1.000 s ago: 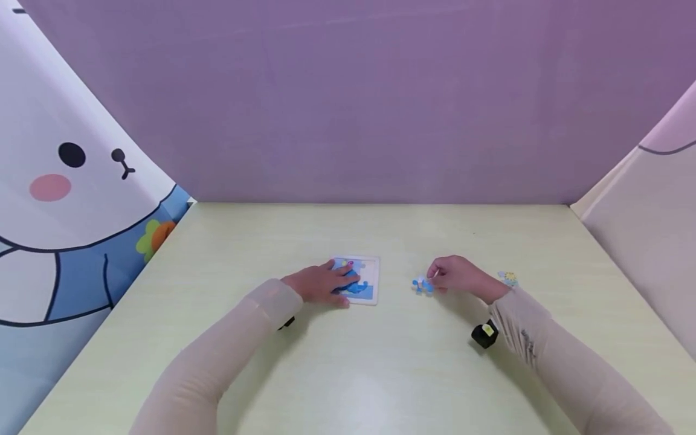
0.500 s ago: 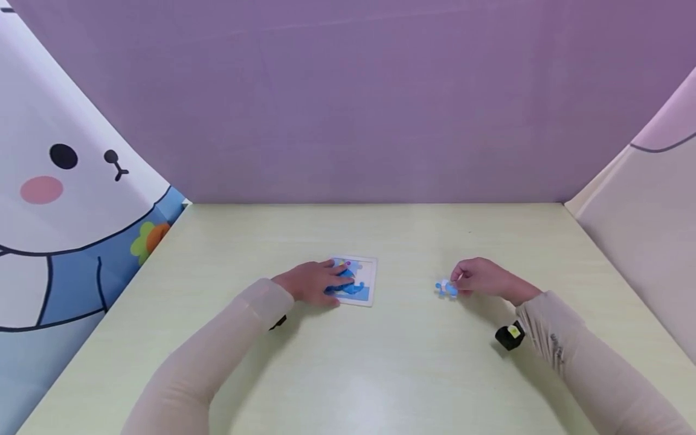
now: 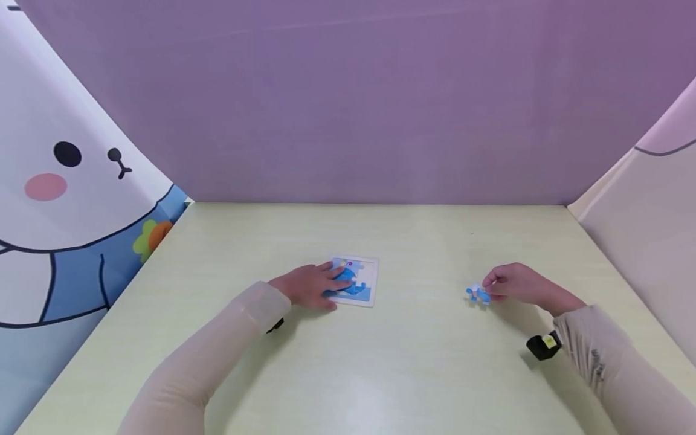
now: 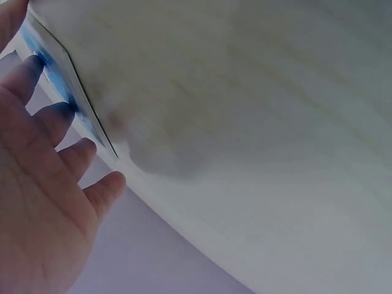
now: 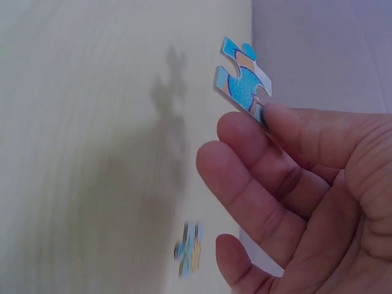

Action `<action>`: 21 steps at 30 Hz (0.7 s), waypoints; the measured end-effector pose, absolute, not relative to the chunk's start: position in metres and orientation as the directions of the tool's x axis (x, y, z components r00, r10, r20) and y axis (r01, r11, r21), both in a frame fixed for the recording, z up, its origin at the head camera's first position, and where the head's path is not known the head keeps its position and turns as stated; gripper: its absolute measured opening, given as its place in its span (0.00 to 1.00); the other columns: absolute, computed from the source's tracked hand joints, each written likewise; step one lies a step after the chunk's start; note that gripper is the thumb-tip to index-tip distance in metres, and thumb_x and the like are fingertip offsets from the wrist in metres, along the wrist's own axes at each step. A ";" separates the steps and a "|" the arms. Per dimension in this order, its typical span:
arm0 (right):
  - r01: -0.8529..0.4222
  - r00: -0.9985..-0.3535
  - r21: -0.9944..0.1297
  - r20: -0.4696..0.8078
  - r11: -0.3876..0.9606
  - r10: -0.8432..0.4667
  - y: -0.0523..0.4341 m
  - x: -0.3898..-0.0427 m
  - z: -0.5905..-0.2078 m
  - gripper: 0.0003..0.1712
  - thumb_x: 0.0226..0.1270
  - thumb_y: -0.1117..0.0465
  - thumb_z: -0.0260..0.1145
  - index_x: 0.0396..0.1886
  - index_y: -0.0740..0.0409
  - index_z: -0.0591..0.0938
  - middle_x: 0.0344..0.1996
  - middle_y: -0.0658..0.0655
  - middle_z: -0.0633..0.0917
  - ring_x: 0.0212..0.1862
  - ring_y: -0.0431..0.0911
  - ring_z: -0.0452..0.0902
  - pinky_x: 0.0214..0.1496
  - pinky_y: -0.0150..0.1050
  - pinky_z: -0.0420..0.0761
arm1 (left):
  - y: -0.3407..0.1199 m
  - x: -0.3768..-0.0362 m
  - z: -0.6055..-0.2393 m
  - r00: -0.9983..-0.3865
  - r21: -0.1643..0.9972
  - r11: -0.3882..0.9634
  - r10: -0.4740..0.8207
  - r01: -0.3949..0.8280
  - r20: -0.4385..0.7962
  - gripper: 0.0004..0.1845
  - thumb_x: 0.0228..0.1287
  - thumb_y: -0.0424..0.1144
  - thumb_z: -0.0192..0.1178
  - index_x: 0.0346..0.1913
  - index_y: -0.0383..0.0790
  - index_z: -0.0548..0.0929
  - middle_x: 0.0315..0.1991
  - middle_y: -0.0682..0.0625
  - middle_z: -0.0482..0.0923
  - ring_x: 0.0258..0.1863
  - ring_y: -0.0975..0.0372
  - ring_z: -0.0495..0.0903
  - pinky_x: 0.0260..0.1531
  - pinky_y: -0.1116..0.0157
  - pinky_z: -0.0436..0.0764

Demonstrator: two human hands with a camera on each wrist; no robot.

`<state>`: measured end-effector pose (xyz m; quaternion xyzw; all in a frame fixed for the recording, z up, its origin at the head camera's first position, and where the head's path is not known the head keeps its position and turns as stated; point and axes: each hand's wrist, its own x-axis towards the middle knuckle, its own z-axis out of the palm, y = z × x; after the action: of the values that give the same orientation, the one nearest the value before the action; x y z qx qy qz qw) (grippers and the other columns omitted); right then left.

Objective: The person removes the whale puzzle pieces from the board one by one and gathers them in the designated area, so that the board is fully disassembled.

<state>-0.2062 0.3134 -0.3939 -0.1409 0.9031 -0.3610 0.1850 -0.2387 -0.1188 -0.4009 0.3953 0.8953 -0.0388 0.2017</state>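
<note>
My left hand (image 3: 309,286) lies with spread, straight fingers over the left part of a small jigsaw puzzle in a white-edged frame (image 3: 374,280). A blue picture shows between and beyond the fingers, and part of the right side is pale. The left wrist view catches this blue puzzle (image 4: 58,73) edge-on beneath the fingertips. Off to the right, my right hand (image 3: 516,284) pinches one blue-and-white jigsaw piece (image 5: 246,76) between thumb and fingers, above the table. A second jigsaw piece (image 5: 190,250) lies on the table below that hand; in the head view the hand hides it.
The pale wooden table (image 3: 359,356) runs back to a purple backdrop (image 3: 380,121). A cartoon-printed cloth (image 3: 81,211) hangs on the left and a pale one (image 3: 647,229) on the right. A black wrist camera (image 3: 544,346) sits under the right sleeve.
My right hand has moved right, away from the puzzle frame, carrying the pinched jigsaw piece. The loose jigsaw piece on the right has become covered in the head view. My left hand stays put.
</note>
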 end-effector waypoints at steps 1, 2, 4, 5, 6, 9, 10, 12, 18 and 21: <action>-0.114 -0.894 -0.701 -0.237 0.704 -0.380 0.316 -0.205 -0.393 0.08 0.66 0.67 0.59 0.37 0.70 0.80 0.25 0.51 0.82 0.31 0.44 0.79 0.37 0.38 0.79 | -0.119 -0.239 -0.402 -0.607 0.091 0.686 0.691 0.722 -0.391 0.32 0.69 0.54 0.50 0.73 0.49 0.62 0.75 0.42 0.50 0.73 0.43 0.47 0.66 0.49 0.59; -0.104 -0.896 -0.700 -0.243 0.706 -0.373 0.319 -0.204 -0.393 0.08 0.66 0.67 0.59 0.37 0.70 0.80 0.25 0.51 0.82 0.31 0.44 0.79 0.37 0.38 0.79 | -0.119 -0.239 -0.402 -0.607 0.095 0.685 0.693 0.722 -0.389 0.32 0.70 0.53 0.50 0.73 0.48 0.62 0.75 0.42 0.50 0.73 0.43 0.48 0.65 0.49 0.59; -0.097 -0.898 -0.707 -0.242 0.700 -0.368 0.325 -0.202 -0.393 0.08 0.67 0.67 0.60 0.37 0.71 0.80 0.26 0.52 0.82 0.31 0.43 0.78 0.37 0.37 0.80 | -0.119 -0.240 -0.403 -0.610 0.098 0.691 0.688 0.717 -0.393 0.31 0.70 0.53 0.50 0.73 0.49 0.62 0.75 0.43 0.50 0.73 0.43 0.48 0.65 0.49 0.59; -0.095 -0.899 -0.711 -0.240 0.696 -0.368 0.327 -0.201 -0.394 0.08 0.67 0.67 0.59 0.37 0.71 0.80 0.27 0.52 0.82 0.31 0.42 0.78 0.37 0.37 0.80 | -0.119 -0.240 -0.403 -0.611 0.099 0.692 0.687 0.715 -0.394 0.30 0.71 0.53 0.49 0.73 0.50 0.62 0.75 0.43 0.50 0.73 0.44 0.48 0.66 0.48 0.58; -0.093 -0.900 -0.716 -0.237 0.692 -0.366 0.330 -0.200 -0.394 0.08 0.67 0.68 0.60 0.37 0.71 0.79 0.26 0.52 0.82 0.31 0.41 0.77 0.36 0.36 0.80 | -0.119 -0.240 -0.403 -0.613 0.096 0.695 0.683 0.713 -0.396 0.30 0.71 0.53 0.49 0.73 0.51 0.61 0.75 0.44 0.50 0.73 0.44 0.48 0.66 0.48 0.57; -0.093 -0.907 -0.722 -0.223 0.686 -0.357 0.335 -0.197 -0.395 0.07 0.66 0.68 0.60 0.36 0.71 0.80 0.25 0.52 0.81 0.29 0.38 0.75 0.36 0.35 0.80 | -0.120 -0.240 -0.403 -0.624 0.082 0.704 0.673 0.706 -0.397 0.29 0.72 0.52 0.49 0.73 0.53 0.62 0.75 0.46 0.51 0.73 0.46 0.48 0.67 0.45 0.53; -0.097 -0.909 -0.717 -0.219 0.690 -0.356 0.337 -0.196 -0.395 0.07 0.66 0.68 0.60 0.36 0.71 0.80 0.25 0.52 0.81 0.29 0.38 0.75 0.35 0.35 0.79 | -0.120 -0.240 -0.403 -0.628 0.082 0.707 0.670 0.702 -0.397 0.29 0.71 0.52 0.49 0.73 0.53 0.62 0.75 0.46 0.51 0.73 0.47 0.48 0.67 0.44 0.51; -0.103 -0.911 -0.705 -0.216 0.702 -0.351 0.341 -0.194 -0.395 0.07 0.66 0.68 0.59 0.36 0.70 0.80 0.25 0.51 0.81 0.29 0.38 0.75 0.35 0.35 0.79 | -0.119 -0.241 -0.402 -0.634 0.085 0.715 0.664 0.694 -0.396 0.28 0.71 0.52 0.50 0.72 0.54 0.63 0.74 0.47 0.52 0.73 0.48 0.49 0.67 0.43 0.49; -0.119 -0.913 -0.658 -0.221 0.744 -0.342 0.353 -0.192 -0.396 0.07 0.66 0.68 0.58 0.36 0.69 0.81 0.24 0.50 0.81 0.30 0.38 0.75 0.35 0.35 0.78 | -0.119 -0.240 -0.402 -0.643 0.128 0.733 0.655 0.668 -0.398 0.28 0.70 0.51 0.51 0.71 0.54 0.65 0.74 0.47 0.53 0.73 0.48 0.50 0.67 0.44 0.50; -0.112 -0.917 -0.650 -0.224 0.751 -0.330 0.356 -0.192 -0.396 0.08 0.66 0.68 0.59 0.37 0.69 0.81 0.26 0.51 0.81 0.31 0.39 0.76 0.36 0.36 0.78 | -0.118 -0.241 -0.401 -0.649 0.113 0.739 0.644 0.664 -0.404 0.27 0.70 0.51 0.52 0.71 0.55 0.66 0.74 0.48 0.55 0.72 0.48 0.52 0.67 0.45 0.50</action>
<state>-0.1920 0.3560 -0.3961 -0.1198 0.9212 -0.3315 0.1645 -0.2414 -0.1182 -0.4010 0.3602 0.9078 -0.0227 0.2135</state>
